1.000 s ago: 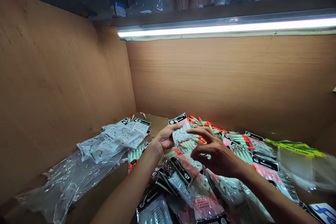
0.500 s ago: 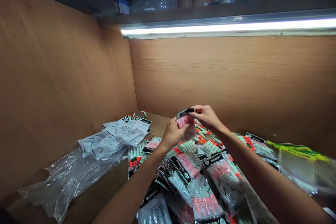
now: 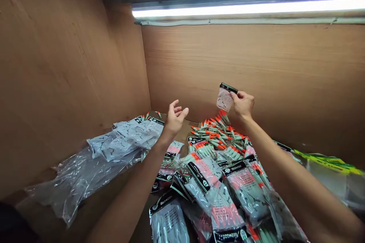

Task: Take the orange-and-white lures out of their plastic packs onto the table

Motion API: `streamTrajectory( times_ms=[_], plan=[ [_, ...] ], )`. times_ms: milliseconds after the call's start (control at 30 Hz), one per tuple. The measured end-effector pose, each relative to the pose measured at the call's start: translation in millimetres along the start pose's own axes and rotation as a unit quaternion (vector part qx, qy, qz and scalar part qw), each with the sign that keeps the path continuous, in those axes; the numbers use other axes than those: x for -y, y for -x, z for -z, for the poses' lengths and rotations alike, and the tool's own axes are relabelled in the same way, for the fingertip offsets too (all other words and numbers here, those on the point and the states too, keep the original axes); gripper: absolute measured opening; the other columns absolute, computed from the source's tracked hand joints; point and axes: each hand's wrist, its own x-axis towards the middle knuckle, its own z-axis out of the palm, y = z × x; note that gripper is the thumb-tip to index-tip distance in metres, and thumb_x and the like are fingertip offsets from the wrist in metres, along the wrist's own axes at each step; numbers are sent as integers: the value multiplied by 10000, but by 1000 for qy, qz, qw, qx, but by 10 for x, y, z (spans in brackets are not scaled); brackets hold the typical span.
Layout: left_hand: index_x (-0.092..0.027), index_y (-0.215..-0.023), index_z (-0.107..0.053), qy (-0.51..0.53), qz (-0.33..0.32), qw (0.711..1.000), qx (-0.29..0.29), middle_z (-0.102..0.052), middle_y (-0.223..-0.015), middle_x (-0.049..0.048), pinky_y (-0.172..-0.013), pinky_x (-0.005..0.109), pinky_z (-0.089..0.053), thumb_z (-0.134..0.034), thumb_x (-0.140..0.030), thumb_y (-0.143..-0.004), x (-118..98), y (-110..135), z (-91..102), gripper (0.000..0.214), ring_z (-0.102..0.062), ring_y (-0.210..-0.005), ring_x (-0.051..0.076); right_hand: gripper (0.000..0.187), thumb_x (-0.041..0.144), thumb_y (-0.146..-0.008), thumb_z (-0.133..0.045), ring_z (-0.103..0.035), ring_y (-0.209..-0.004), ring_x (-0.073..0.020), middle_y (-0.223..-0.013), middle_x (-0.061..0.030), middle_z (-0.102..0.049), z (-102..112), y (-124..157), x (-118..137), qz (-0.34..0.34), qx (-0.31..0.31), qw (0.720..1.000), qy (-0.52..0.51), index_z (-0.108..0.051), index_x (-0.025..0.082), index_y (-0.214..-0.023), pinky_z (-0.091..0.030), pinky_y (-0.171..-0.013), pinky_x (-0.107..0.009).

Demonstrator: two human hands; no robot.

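Wood booth, lit tube above. Left hand let go, fingers half-curled, holding nothing; so I had packet in right hand alone, fingertips pinched on header, raised above orange-tipped sticks.

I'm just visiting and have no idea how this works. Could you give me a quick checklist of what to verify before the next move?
1. Right grip holds the small packet: ok, pinched by its black header.
2. Left grip free: ok, open with nothing in it.
3. Small packet clear of the heap of orange-tipped pieces: cannot tell, its lower edge meets some orange tips in this view.
4. Orange-tipped pieces neatly lined up: not ok, many lie at mixed angles.
5. Small packet's contents complete: cannot tell, too small to make out.
6. Strip light on: ok, shining brightly.
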Motion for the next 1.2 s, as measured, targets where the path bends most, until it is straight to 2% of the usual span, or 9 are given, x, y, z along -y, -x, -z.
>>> streamTrajectory(
  times_ms=[200, 367, 533, 600, 700, 867, 1033, 1100, 1200],
  plan=[
    [-199, -1499, -384, -57, -29, 997, 41, -541, -1385, 218, -1062, 473, -446, -782, -422, -806, 42, 121, -183, 830, -568, -1261, 327, 376, 511, -745, -702, -424, -588, -102, -624, 33, -492, 53, 85, 181, -27, 43, 992, -114, -594, 166, -642, -345, -580, -253],
    [-256, -1527, -380, -140, -104, 979, 107, -627, -1358, 166, -1056, 448, -455, -858, -322, -729, -42, 187, -175, 932, -605, -1234, 316, 443, 584, -722, -750, -532, -622, -113, -761, -26, -641, -100, 588, 464, -140, 313, 903, -258, -677, 161, -832, -467, -648, -272],
    [-286, -1405, -538, -429, -81, 899, -24, -727, -1200, 122, -928, 436, -501, -697, -269, -876, -136, -12, 439, 552, -688, -1080, 323, 337, 448, -843, -664, -634, -755, -178, -881, -78, -738, -209, 1070, 288, -30, 464, 883, 60, -759, 149, -967, -459, -710, -286],
    [-217, -1478, -455, -517, -49, 853, -53, -698, -1239, 187, -919, 488, -494, -678, -278, -893, -143, -100, 773, 630, -671, -1108, 379, 243, 345, -854, -636, -643, -755, -187, -804, -66, -742, -224, 1192, 211, 32, 508, 840, 186, -783, 154, -883, -439, -702, -275],
    [-87, -1541, -321, -581, -25, 810, -81, -583, -1351, 299, -954, 543, -471, -759, -317, -832, -137, -177, 1088, 864, -576, -1226, 461, 250, 175, -820, -585, -655, -811, -170, -870, -35, -764, -207, 1280, 215, 63, 623, 756, 191, -803, 187, -941, -435, -706, -238],
    [-114, -1488, -432, -517, -118, 846, -42, -543, -1416, 231, -1081, 463, -425, -698, -361, -876, -180, -191, 966, 712, -534, -1304, 358, 627, 62, -665, -586, -648, -868, -184, -1082, -24, -739, -43, 1248, 319, 78, 763, 607, 210, -726, 283, -1236, -428, -665, -244],
    [-200, -1350, -621, -394, -104, 907, 106, -703, -1215, 138, -968, 385, -497, -711, -396, -843, -218, -23, 486, 551, -661, -1115, 289, 417, 196, -677, -713, -621, -885, -201, -1045, -51, -705, 184, 1088, 385, 86, 745, 627, 208, -744, 204, -1092, -437, -702, -271],
    [-190, -1311, -663, -294, -40, 929, 223, -755, -1075, 126, -829, 347, -530, -728, -466, -822, -224, 103, 285, 564, -712, -959, 277, 284, 243, -735, -706, -604, -831, -172, -940, -33, -694, 280, 979, 453, 59, 747, 647, 141, -726, 179, -1011, -441, -699, -260],
    [-188, -1295, -685, -157, 89, 909, 376, -775, -993, 126, -666, 314, -510, -706, -626, -791, -249, 240, 95, 668, -724, -779, 260, 183, 293, -806, -690, -558, -728, -130, -806, 0, -647, 438, 821, 564, 34, 718, 694, 37, -684, 165, -937, -429, -652, -238]
  ],
)
